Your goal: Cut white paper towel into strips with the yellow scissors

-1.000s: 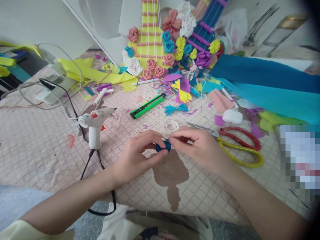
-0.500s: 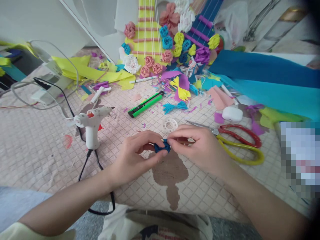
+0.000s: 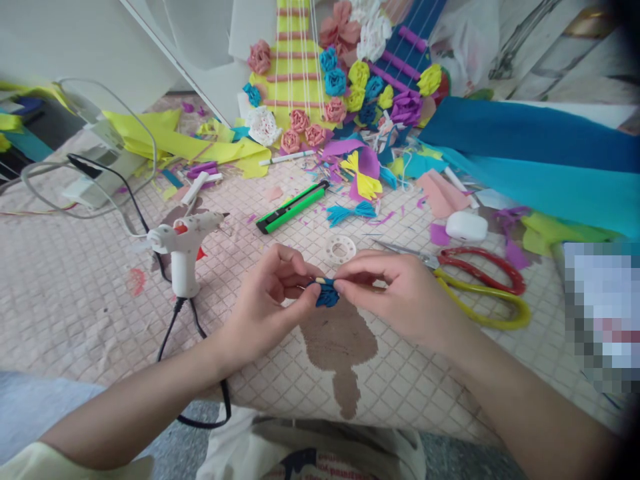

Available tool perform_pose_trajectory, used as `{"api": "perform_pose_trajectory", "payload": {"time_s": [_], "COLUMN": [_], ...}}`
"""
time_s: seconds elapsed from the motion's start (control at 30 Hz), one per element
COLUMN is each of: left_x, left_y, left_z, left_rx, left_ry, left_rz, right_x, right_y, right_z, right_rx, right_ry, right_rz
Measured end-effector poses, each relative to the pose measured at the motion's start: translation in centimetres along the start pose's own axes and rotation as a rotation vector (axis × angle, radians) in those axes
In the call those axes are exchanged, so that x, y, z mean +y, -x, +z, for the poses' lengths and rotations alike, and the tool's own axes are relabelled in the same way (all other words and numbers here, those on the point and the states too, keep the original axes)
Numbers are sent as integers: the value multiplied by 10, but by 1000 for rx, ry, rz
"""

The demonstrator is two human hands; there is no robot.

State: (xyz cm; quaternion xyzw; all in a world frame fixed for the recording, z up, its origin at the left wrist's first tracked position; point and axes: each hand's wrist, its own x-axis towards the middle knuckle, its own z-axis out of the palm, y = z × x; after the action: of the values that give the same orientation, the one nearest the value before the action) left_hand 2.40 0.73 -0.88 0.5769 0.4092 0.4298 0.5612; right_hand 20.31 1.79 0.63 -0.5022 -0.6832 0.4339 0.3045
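Both hands meet in the middle of the frame, just above a brown patch (image 3: 340, 347) on the quilted mat (image 3: 75, 300). The left hand (image 3: 270, 300) pinches a small dark blue paper flower (image 3: 327, 295) between thumb and forefinger, its other fingers curled in. The right hand (image 3: 395, 293) pinches the same flower from the other side with its fingertips pressed together on it. A pale bit shows at the flower's top edge (too small to tell what it is). The flower is held just off the mat, between the two hands.

Left of the left hand a white glue gun (image 3: 183, 247) stands upright on the mat, with its black cord running towards the lower edge. Just above the hands lies a white ring (image 3: 341, 249), and beyond it a green knife (image 3: 293, 208) and a light blue bow (image 3: 350, 213). Right of the right hand lie scissors (image 3: 480, 287) with one red and one yellow handle, touching the wrist side of that hand or nearly so. A white case (image 3: 466, 227) sits just above them.

At the upper middle stands a yellow guitar shape (image 3: 295, 73) ringed with paper flowers. Blue sheets (image 3: 525, 153) fill the upper right, and yellow paper (image 3: 165, 140) lies at the upper left.
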Motion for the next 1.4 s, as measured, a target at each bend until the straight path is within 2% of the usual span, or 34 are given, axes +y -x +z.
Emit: {"api": "perform_pose_trajectory", "payload": {"time_s": [0.33,0.57,0.77,1.13,1.4], "left_x": [-1,-1,1,1,-2], "left_y": [-1,-4,-5,-4,-6], "left_z": [-2,-1,-3,-6,-5], "left_rx": [2,35,88,42,60], "left_ry": [-166,-169,-120,-95,-111], "left_rz": [50,28,-5,4,-8], "right_x": [2,0,0,-4,-4], "right_y": [-1,1,2,1,1], "right_z": [-2,0,-1,0,2], "right_rx": [-53,-13,-7,-3,-4], "right_ry": [-4,-7,53,73,101], "right_rz": [20,69,6,26,19]}}
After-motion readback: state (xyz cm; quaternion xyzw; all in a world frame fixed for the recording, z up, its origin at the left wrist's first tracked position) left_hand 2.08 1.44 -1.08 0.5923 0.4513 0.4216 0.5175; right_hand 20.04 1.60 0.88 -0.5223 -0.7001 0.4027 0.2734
